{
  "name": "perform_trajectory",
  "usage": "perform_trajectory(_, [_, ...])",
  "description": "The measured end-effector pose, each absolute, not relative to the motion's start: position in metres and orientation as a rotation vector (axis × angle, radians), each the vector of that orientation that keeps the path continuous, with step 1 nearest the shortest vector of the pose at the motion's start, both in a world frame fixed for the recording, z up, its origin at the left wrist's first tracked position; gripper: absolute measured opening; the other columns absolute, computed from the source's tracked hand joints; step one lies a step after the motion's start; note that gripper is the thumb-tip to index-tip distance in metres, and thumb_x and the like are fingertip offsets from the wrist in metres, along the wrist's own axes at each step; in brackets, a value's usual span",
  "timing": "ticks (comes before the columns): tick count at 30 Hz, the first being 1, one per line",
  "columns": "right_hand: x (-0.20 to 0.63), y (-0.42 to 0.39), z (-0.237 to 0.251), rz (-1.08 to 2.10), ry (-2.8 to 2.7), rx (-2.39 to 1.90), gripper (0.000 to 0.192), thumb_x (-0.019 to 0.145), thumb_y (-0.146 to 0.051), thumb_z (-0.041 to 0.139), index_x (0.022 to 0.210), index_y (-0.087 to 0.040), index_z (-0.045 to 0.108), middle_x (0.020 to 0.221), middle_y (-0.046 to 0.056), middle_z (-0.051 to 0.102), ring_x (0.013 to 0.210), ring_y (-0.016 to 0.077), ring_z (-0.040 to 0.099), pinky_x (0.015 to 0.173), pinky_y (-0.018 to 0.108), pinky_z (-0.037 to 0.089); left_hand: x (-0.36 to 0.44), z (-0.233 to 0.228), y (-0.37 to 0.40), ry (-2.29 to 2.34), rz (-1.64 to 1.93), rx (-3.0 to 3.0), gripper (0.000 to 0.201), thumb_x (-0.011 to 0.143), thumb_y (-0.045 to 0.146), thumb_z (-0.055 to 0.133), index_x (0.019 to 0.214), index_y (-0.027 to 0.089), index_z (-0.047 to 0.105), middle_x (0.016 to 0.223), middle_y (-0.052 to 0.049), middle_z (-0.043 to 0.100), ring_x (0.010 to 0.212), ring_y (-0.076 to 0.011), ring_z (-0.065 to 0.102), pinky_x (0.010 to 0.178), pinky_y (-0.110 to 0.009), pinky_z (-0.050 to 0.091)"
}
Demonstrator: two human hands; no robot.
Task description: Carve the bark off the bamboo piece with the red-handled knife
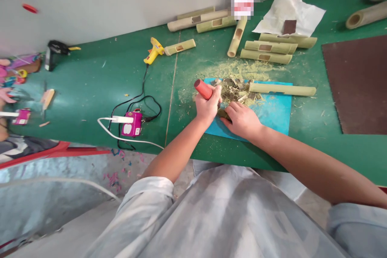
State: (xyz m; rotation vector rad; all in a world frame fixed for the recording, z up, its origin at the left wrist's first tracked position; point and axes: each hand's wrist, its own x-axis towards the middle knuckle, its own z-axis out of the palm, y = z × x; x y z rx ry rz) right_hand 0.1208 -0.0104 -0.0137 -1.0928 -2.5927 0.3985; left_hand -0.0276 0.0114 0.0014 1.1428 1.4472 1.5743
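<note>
— Left hand (207, 107)?
— Clenched round a red cylindrical handle (203, 88), smooth and matte, tilted up and to the left; blade end hidden behind the fingers.
— Right hand (242, 119)?
— Pressed flat, fingers curled over a small dark bamboo piece (224, 113) on the near edge of the blue cutting mat (273, 115). Only a sliver visible, shape hard to tell.
— Around them?
— A heap of rough bark chips and shavings (237, 90) just beyond both hands, flaky, brown and pale green. Fine yellowish sawdust (238, 68) scattered past the mat over the green felt-like tabletop (90, 84).
— On the mat otherwise?
— One long pale-green bamboo tube (282, 89), smooth, lying across the far right corner.
— Further back?
— More cut bamboo tubes (267, 48) with rectangular notches, near the wall. A yellow glue gun (154, 50) left of them, black cord trailing to a pink plug block (132, 125).
</note>
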Motion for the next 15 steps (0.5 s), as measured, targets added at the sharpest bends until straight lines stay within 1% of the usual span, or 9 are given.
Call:
perform_trajectory(3, [0.1209, -0.0098, -0.0149, 0.398, -2.585, -1.090, 0.019, 0.098, -0.031, 0.059, 0.095, -0.014, 0.066, 0.095, 0.014, 0.066, 0.091, 0.0268, 0.057, 0.078, 0.037, 0.046, -0.0293, 0.0002, 0.0112, 1.407, 1.547, 1.231, 0.050, 0.082, 0.060, 0.076, 0.060, 0.019, 0.056, 0.051, 0.004, 0.056, 0.046, -0.0066, 0.050, 0.052, -0.023, 0.043])
perform_trajectory(7, [0.1209, -0.0085, -0.0155, 0.403, -2.586, -1.075, 0.019, 0.097, -0.032, 0.059, 0.093, -0.014, 0.066, 0.094, 0.014, 0.066, 0.090, 0.0271, 0.057, 0.078, 0.037, 0.047, -0.0269, -0.0006, 0.0102, 1.412, 1.575, 1.244, 0.051, 0.081, 0.055, 0.079, 0.056, 0.018, 0.053, 0.051, 0.004, 0.054, 0.049, -0.0059, 0.050, 0.058, -0.023, 0.046])
perform_trajectory(11, [0.1201, -0.0088, -0.0167, 0.411, -2.588, -1.054, 0.019, 0.097, -0.032, 0.059, 0.092, -0.015, 0.066, 0.093, 0.013, 0.066, 0.088, 0.0264, 0.057, 0.078, 0.037, 0.046, -0.0216, 0.0018, 0.0095, 1.449, 1.607, 1.158, 0.051, 0.083, 0.053, 0.077, 0.056, 0.020, 0.048, 0.047, 0.006, 0.049, 0.043, -0.0056, 0.046, 0.050, -0.021, 0.043])
perform_trajectory(15, [0.1196, -0.0095, -0.0178, 0.417, -2.574, -1.058, 0.019, 0.097, -0.031, 0.059, 0.091, -0.015, 0.066, 0.092, 0.013, 0.065, 0.087, 0.0257, 0.056, 0.077, 0.036, 0.046, -0.0200, 0.0069, 0.0113, 1.480, 1.570, 0.996, 0.052, 0.078, 0.050, 0.080, 0.052, 0.021, 0.045, 0.040, 0.006, 0.046, 0.036, -0.0054, 0.042, 0.042, -0.021, 0.037])
